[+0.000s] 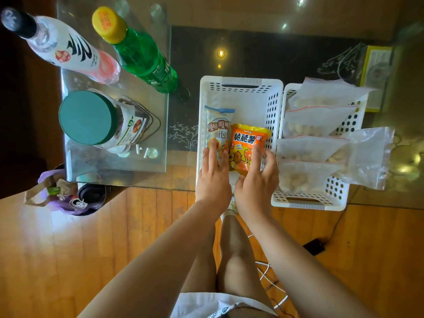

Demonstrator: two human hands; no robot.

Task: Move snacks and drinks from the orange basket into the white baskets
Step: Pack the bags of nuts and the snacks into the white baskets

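Two white baskets stand side by side on the glass table. The left white basket (pixel 241 84) holds a pale bread-snack packet (pixel 219 125) and an orange chip packet (pixel 244 143). My left hand (pixel 214 173) lies flat with its fingers on the pale packet. My right hand (pixel 257 177) curls around the orange packet's lower right edge. The right white basket (pixel 307 203) is filled with several clear zip bags of nuts (pixel 316 120). No orange basket is in view.
On a raised glass shelf at left stand a white-and-pink drink bottle (pixel 68 49), a green soda bottle (pixel 142 56) and a teal-lidded jar (pixel 96 118). A bin with trash (pixel 66 193) sits on the wooden floor below. A yellow box (pixel 376 74) lies far right.
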